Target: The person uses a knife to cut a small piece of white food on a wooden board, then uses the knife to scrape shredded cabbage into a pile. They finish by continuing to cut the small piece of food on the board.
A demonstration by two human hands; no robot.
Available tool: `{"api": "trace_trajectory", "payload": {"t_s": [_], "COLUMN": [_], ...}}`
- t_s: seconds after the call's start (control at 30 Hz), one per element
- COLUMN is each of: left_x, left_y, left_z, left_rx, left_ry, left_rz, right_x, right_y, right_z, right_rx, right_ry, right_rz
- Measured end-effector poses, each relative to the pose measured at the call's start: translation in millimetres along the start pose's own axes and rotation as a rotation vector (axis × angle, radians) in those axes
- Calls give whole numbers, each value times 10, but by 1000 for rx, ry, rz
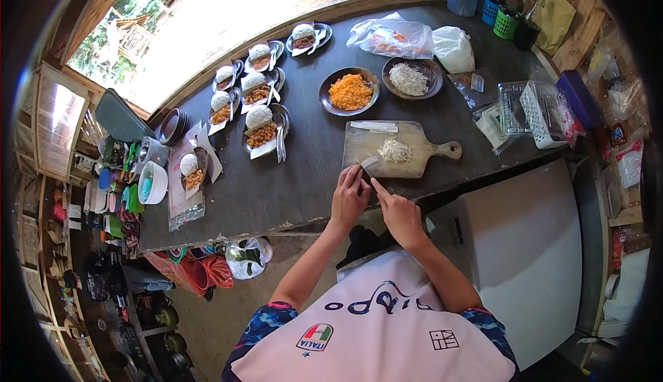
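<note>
My right hand (402, 217) is closed around a knife (367, 173), its index finger stretched toward the blade. At the near left corner of the wooden cutting board (421, 144), my left hand (350, 197) presses its fingers together on thin white vegetable slices (370, 161), close beside the blade; the fingers partly hide them. Finely cut white shreds (396, 150) lie heaped in the board's middle. Several longer white slices (373, 126) rest along its far edge. Beyond the board stand a bowl of orange shreds (350, 92) and a bowl of white shreds (409, 79).
Several plates with rice mounds and brown food (260, 126) line the table's left side. A clear bag with orange pieces (391, 38) and a white bag (454, 49) lie at the back. Plastic containers (514, 106) sit at right. A white chest lid (521, 244) is below the table edge.
</note>
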State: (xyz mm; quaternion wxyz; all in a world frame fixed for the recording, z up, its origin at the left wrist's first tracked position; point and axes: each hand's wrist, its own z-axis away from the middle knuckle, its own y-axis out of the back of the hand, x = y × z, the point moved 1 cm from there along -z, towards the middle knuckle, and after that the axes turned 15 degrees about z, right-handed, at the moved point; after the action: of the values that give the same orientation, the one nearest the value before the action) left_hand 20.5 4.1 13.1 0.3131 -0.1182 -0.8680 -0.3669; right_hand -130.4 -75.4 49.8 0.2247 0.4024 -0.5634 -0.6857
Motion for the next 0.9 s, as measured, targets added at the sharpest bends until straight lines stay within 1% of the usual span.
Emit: {"api": "trace_trajectory", "payload": {"t_s": [0.1,0.2,0.4,0.5,0.7,0.9], "left_x": [3,7,25,38,14,9], "left_y": [6,-2,3,16,1,8], "left_z": [11,14,7,1,16,9], "left_rx": [5,14,22,25,26,21], "left_ry": [3,-4,1,1,-12,-16], "left_rz": [-3,-5,2,5,-18,-12], "right_x": [-10,9,8,0,15,25], "right_y": [0,-100,-58,-94,4,-43], "right_z": [-52,-156,-21,-116,-39,-134], "right_rx": [2,60,32,66,29,77], "right_ry": [-3,33,-2,17,11,32], "right_rz": [-7,-60,26,11,24,-30]}}
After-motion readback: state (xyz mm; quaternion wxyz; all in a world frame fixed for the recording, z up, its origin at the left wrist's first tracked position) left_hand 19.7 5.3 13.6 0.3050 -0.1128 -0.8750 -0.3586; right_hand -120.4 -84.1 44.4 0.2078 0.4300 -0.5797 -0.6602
